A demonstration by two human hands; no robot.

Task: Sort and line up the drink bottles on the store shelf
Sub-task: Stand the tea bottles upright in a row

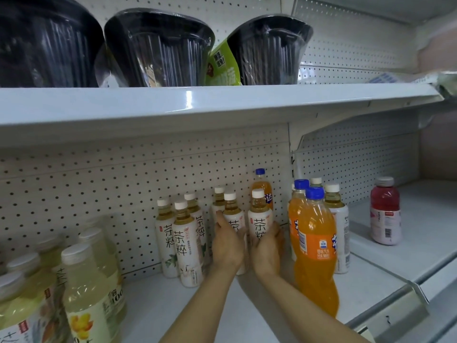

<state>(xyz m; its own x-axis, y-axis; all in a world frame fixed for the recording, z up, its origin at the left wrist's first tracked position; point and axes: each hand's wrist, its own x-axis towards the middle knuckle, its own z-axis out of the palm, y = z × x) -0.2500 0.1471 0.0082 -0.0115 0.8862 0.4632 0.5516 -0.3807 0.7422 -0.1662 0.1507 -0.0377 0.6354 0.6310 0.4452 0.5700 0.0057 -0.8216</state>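
White-labelled tea bottles stand at the centre of the frame on the lower shelf [153, 308], and both hands are on them. The left hand [228, 243] wraps one tea bottle [233, 219], fingers curled round its left side; the right hand [267, 248] wraps the neighbouring tea bottle [259, 219], thumb on the label. Both are closed round their bottles, which stand upright and almost touching.

Just left of the hands a cluster of tea bottles [183, 238] stands against the perforated back panel. Right of the hands, near the camera, two orange soda bottles [314, 243] with blue caps stand close together; a third orange soda [262, 184] shows behind the held bottles, mostly hidden. More white-capped bottles behind the sodas are largely covered.

At lower left, pale yellow drink bottles [86, 288] are blurred and cut off by the frame edge. A red drink bottle [385, 211] stands alone on the adjoining shelf at right.

On the upper shelf [188, 100] sit black plastic tubs [158, 48] under clear wrap, a green packet [221, 68] wedged between two of them; their contents cannot be made out.
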